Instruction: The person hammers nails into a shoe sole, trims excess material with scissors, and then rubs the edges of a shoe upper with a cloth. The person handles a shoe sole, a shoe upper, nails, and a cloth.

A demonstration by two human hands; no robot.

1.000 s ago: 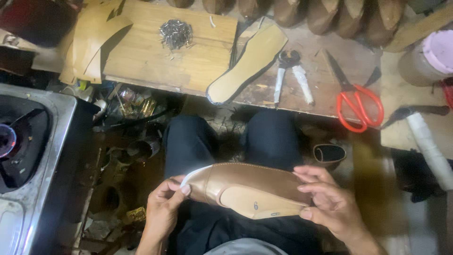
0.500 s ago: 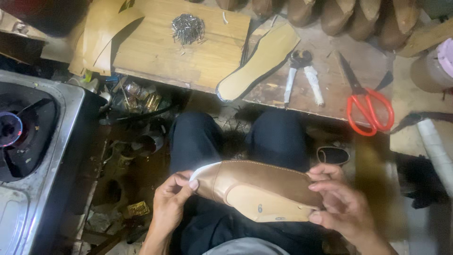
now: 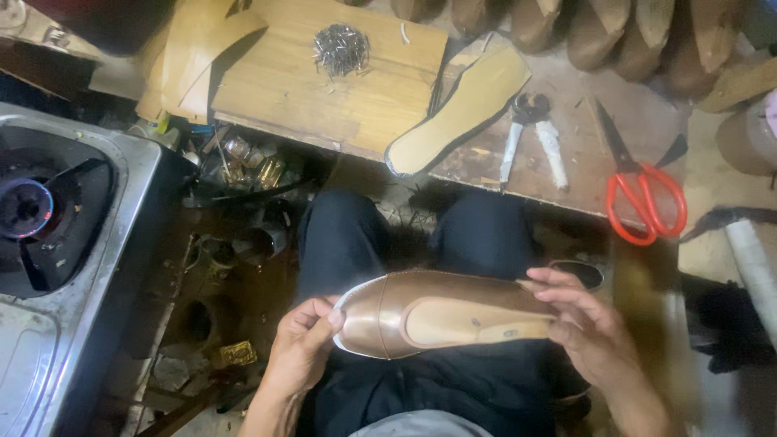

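A tan leather shoe upper stretched over its last [image 3: 441, 316], sole-side up above the lap, is gripped at the toe by the left hand [image 3: 301, 350] and at the heel by the right hand [image 3: 584, 328], its edges judged not yet nailed down.

The surface [image 3: 566, 174] is a worn, dark wooden bench across the far side of the scene. On its left part lies a pale wooden board [image 3: 324, 81], bearing a small heap of metal nails [image 3: 341, 48] near its far edge. Curved tan leather pieces [image 3: 190, 57] lie just left of the board. A tan insole [image 3: 461, 109] lies diagonally right of the board, overlapping its edge. Further right lie white-handled pincers [image 3: 530, 133], then red-handled scissors [image 3: 639, 182]. Wooden shoe lasts [image 3: 615, 32] line the far edge.
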